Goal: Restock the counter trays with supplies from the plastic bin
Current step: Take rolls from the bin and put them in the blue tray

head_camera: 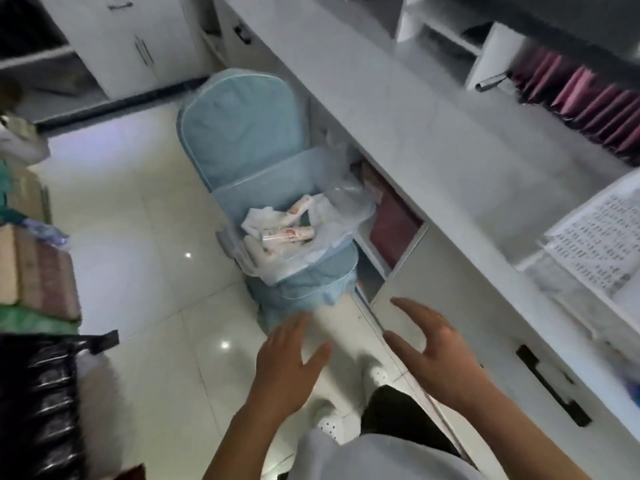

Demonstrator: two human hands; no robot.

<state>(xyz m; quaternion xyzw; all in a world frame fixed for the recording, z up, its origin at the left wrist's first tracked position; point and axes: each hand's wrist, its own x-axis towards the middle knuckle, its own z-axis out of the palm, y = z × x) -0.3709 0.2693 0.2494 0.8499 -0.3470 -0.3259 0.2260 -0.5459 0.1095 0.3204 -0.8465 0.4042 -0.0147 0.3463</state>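
Hovering with fingers spread, left hand [287, 362] and right hand [440, 355] above glossy tiles [138, 237]

My view: pale blue chair cover [239, 133], glossy black bag [38, 403], pink folders [585, 98], white counter [433, 133], cream floor tiles [138, 237].

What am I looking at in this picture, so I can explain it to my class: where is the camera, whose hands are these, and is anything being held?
There is one picture, taken by a wide-angle camera worn on a person's head, looking forward and down. There is no machine. The left hand and right hand are the person's own; both are open with fingers spread, holding nothing. Ahead stands a chair in a light blue cover, with a clear plastic bag of small packets on its seat. On the right runs a white counter carrying a tray of pink packets and a printed sheet. A black bag sits at lower left.
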